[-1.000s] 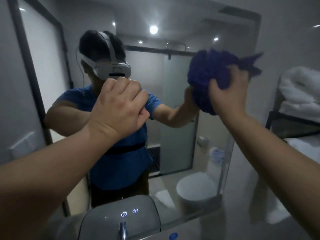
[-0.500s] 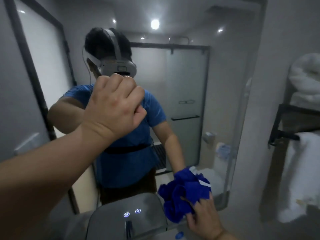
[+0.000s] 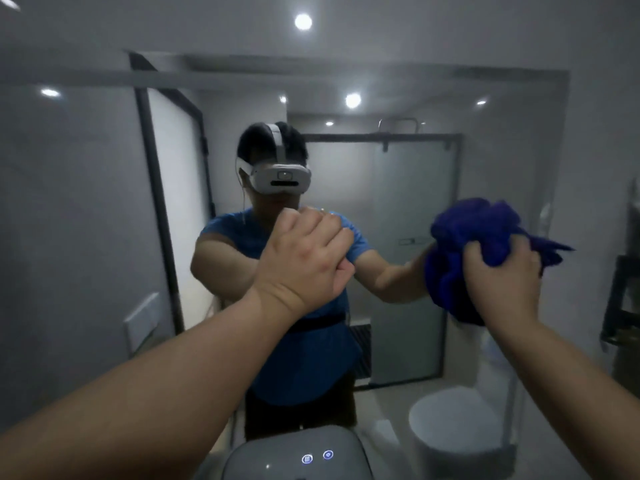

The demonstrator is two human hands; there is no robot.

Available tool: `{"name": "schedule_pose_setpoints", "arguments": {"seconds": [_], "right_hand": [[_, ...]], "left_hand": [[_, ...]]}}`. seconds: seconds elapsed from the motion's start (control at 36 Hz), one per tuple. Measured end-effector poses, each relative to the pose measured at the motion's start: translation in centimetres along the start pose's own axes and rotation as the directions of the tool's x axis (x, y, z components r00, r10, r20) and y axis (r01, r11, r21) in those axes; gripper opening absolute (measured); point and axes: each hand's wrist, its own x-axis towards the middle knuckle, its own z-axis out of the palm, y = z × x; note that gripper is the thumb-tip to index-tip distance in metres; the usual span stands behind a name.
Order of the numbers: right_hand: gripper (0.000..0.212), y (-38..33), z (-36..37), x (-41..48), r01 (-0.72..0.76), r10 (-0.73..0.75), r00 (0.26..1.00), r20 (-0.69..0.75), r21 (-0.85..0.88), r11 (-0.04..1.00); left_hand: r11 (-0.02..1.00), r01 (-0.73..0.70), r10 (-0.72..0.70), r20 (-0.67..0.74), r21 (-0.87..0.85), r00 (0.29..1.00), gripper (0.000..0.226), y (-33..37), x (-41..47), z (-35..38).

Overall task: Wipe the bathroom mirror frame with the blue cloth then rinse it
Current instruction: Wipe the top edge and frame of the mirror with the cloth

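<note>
The right hand (image 3: 502, 275) gripped the blue cloth (image 3: 464, 244), its fingers (image 3: 481, 251) curled tightly into the bunched fabric. The cloth was held up at about mid-height of the bathroom mirror (image 3: 86, 202), close to the right side of the mirror frame (image 3: 562, 161). A loose corner trailed out to the right past the knuckles. The reflected arm met the cloth in the glass, so the cloth seemed to lie against the mirror. Whether it touched the frame itself could not be told.

The left hand (image 3: 304, 258) was raised in front of the middle of the mirror, its fingers curled into a fist around nothing. The blur left it unclear whether the knuckles touched the glass.

The mirror showed the person in a blue T-shirt and a white headset (image 3: 280, 178), with a frosted shower door (image 3: 408, 237) and a white toilet (image 3: 446, 424) behind. Below the mirror, at the bottom edge of the view, stood a rounded grey appliance (image 3: 277, 459) with two small lit icons on top. A dark rack (image 3: 623, 299) hung on the wall at the far right, and a round ceiling light (image 3: 303, 21) glowed above the mirror.
</note>
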Motion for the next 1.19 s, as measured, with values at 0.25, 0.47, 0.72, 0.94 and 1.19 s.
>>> {"name": "schedule_pose_setpoints", "arguments": {"seconds": [0.25,0.47,0.72,0.94,1.19], "right_hand": [[0.060,-11.6,0.2,-1.5,0.152,-0.050,0.908,0.417,-0.216,0.965],[0.014,-16.6,-1.1,-0.8,-0.445,-0.013,0.707,0.707,0.460,0.768],[0.043,-19.0,0.8,0.9,0.405,-0.511,0.767,0.388,0.324,0.855],[0.061,-22.1,1.7,8.1,0.621,-0.586,0.781,0.215,-0.162,0.767],[0.061,-22.7,-1.6,11.6,0.594,-0.540,0.804,0.248,-0.327,0.735]], "left_hand": [[0.806,0.405,-0.379,0.150,-0.432,0.913,0.023,5.3,0.1,-4.0],[0.832,0.460,-0.344,0.361,-0.311,0.867,0.080,7.5,3.6,-6.5],[0.850,0.525,-0.494,0.432,0.056,0.754,0.084,4.6,11.8,-6.6],[0.914,0.395,-0.405,0.235,0.093,0.883,0.067,-1.9,18.5,-6.2],[0.961,0.277,-0.274,0.179,0.008,0.945,0.041,-10.1,15.4,-9.1]]}}
